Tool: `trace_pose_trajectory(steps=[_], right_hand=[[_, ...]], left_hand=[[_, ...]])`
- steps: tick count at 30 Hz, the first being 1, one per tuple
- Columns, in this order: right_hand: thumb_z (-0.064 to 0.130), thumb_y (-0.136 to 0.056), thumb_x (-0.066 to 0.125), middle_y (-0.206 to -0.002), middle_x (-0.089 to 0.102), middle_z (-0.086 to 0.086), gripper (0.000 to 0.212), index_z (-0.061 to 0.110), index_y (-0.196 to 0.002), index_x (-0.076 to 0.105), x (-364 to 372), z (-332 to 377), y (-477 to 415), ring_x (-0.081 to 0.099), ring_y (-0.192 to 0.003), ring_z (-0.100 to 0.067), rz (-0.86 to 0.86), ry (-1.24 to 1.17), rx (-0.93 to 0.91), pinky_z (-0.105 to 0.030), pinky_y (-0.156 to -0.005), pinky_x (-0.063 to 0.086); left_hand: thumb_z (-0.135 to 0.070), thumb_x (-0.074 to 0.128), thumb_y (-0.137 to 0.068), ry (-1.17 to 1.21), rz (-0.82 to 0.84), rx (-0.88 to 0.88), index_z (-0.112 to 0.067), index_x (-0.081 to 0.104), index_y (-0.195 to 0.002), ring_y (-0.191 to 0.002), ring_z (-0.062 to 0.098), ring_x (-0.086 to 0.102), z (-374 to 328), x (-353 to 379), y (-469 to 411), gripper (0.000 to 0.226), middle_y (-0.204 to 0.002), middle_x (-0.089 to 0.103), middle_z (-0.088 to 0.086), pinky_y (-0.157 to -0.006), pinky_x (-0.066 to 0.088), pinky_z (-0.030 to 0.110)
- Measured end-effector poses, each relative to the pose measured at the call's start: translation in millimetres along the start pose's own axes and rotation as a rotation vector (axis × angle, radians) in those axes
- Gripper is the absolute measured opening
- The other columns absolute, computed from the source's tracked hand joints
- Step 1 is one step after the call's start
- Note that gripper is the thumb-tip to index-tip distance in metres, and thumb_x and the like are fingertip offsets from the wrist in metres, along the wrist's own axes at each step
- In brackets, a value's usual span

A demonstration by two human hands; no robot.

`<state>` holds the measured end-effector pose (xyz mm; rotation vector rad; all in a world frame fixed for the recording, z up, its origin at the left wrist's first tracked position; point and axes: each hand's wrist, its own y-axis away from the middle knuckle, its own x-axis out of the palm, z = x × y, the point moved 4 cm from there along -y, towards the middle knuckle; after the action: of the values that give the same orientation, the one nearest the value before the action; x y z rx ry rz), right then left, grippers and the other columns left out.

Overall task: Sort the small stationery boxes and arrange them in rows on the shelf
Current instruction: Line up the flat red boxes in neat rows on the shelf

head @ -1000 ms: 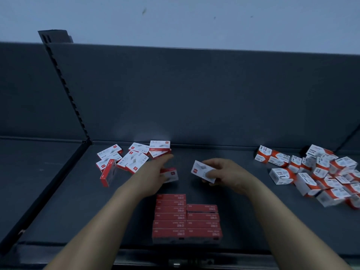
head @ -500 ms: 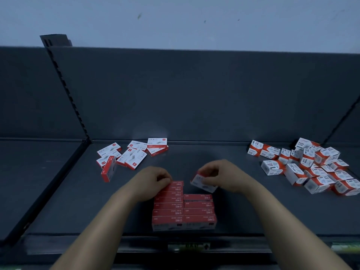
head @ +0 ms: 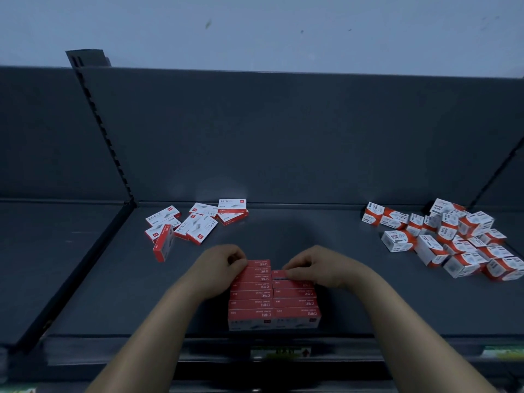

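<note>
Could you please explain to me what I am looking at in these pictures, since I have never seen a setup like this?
There is no machine here: a person works with two bare hands. Every picture comes from one wide-angle camera worn on the person's head, looking forward and down, so the arms reach in from the bottom. The surface is a dark grey shelf. In the middle stand two neat rows of red boxes, side by side. The left hand grips the farthest box of the left row. The right hand pinches a red box at the far end of the shorter right row. At the back left lie loose flat staple boxes marked 24/6, and on the right sits a jumbled heap of paper clip boxes.
</note>
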<state>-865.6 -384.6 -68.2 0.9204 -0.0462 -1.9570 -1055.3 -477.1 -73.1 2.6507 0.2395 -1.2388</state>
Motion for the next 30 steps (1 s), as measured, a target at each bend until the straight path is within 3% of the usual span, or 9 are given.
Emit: trace_pose_trajectory(steps=[11,13,15,18,22,26,30], right_hand=[[0.029,-0.092,0.056,-0.104,0.071,0.01,0.022,0.028,-0.109,0.07,-3,2,1,0.066,-0.097,-0.008,0.073,0.053,0.032,-0.025,-0.089,0.051],[0.03,-0.091,0.058,-0.105,0.07,0.012,0.022,0.026,-0.108,0.071,-8,5,-2,0.063,-0.094,-0.003,0.0,0.096,0.019,-0.016,-0.083,0.047],[0.029,-0.091,0.058,-0.111,0.068,0.013,0.023,0.022,-0.11,0.07,-19,9,-8,0.059,-0.095,0.001,-0.193,0.128,-0.018,-0.01,-0.08,0.043],[0.029,-0.093,0.056,-0.125,0.062,0.008,0.03,0.019,-0.12,0.064,-30,17,-19,0.056,-0.11,-0.005,-0.431,0.223,-0.087,-0.017,-0.093,0.039],[0.03,-0.095,0.05,-0.137,0.053,-0.001,0.039,0.015,-0.131,0.054,-32,31,-46,0.047,-0.125,-0.017,-0.519,0.413,-0.144,-0.029,-0.105,0.037],[0.026,-0.096,0.048,-0.139,0.049,-0.003,0.04,0.013,-0.134,0.049,-28,53,-82,0.046,-0.126,-0.02,-0.511,0.472,-0.223,-0.033,-0.104,0.037],[0.022,-0.094,0.047,-0.116,0.058,-0.003,0.024,0.011,-0.113,0.059,-25,69,-125,0.055,-0.107,-0.023,-0.479,0.452,-0.288,-0.038,-0.087,0.047]], left_hand=[[-0.035,0.049,-0.096,0.044,0.039,-0.004,-0.029,0.059,-0.097,-0.086,0.001,0.057,3,3,0,0.012,-0.097,0.061,-0.013,-0.065,0.04,0.016],[-0.037,0.049,-0.095,-0.005,0.017,0.018,-0.028,0.06,-0.098,-0.087,0.001,0.055,3,1,0,0.014,-0.099,0.06,-0.013,-0.067,0.04,0.016],[-0.038,0.048,-0.095,-0.065,-0.071,0.039,-0.028,0.061,-0.1,-0.089,0.002,0.054,3,-7,-2,0.017,-0.102,0.059,-0.011,-0.073,0.043,0.02],[-0.037,0.047,-0.094,-0.187,-0.278,0.038,-0.025,0.063,-0.105,-0.093,0.011,0.055,6,-28,-5,0.023,-0.104,0.06,-0.007,-0.079,0.046,0.03],[-0.037,0.047,-0.093,-0.448,-0.445,-0.034,-0.017,0.064,-0.099,-0.097,0.026,0.053,16,-49,-11,0.027,-0.101,0.064,0.004,-0.079,0.042,0.034],[-0.036,0.046,-0.092,-0.571,-0.454,-0.192,-0.016,0.063,-0.1,-0.102,0.028,0.05,35,-65,-19,0.027,-0.107,0.062,0.004,-0.079,0.037,0.034],[-0.043,0.048,-0.091,-0.597,-0.396,-0.258,-0.018,0.061,-0.102,-0.106,0.027,0.049,45,-69,-34,0.03,-0.11,0.061,0.004,-0.082,0.038,0.034]])
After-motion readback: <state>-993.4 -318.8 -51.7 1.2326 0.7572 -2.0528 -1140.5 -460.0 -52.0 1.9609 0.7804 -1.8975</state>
